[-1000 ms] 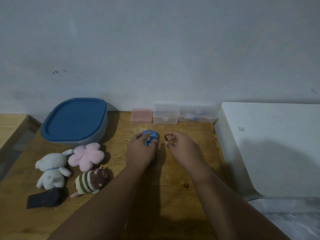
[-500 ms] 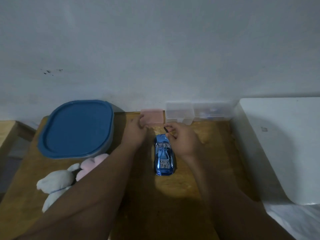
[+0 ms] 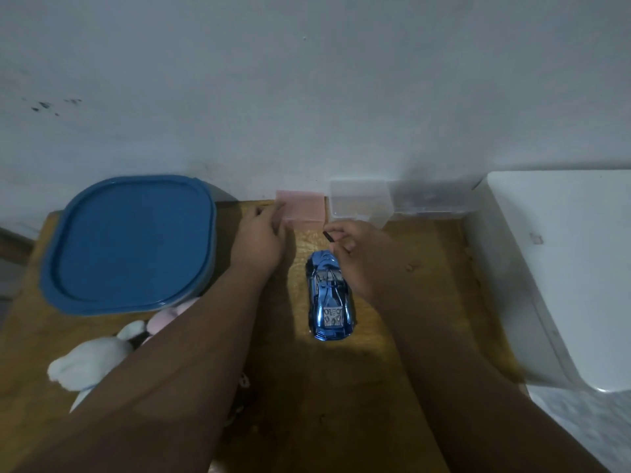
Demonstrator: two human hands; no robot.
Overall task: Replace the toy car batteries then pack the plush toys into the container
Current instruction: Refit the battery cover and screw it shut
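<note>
Toy car [image 3: 329, 295], blue and mirror-bright, lay on its wheels on the wooden bench [image 3: 341, 387], lengthwise from the near edge towards the far edge and in the far half of the bench. Right hand [image 3: 355, 249] hung over the far end of the car, its lower fingers just above or touching the bodywork; which could not be told. Thumb and forefinger of this hand pinched a small dark piece [image 3: 328, 236], held just beyond the car's far end; its nature was too small to tell. Left hand [image 3: 261, 240] lay to the left of the car and apart from it, with its fingers curled round the near left corner of a pink box [image 3: 302, 204] at the far edge of the bench. Two clear boxes [image 3: 360, 203] [image 3: 433, 199] stood to the right of the pink box along that edge, against the wall. Container [image 3: 129, 240], closed by a blue lid, filled the far left corner. White plush [image 3: 92, 365] and pink plush [image 3: 170, 314] lay near the left edge, partly hidden by the left forearm. White unit [image 3: 563, 268] adjoined the right edge.
</note>
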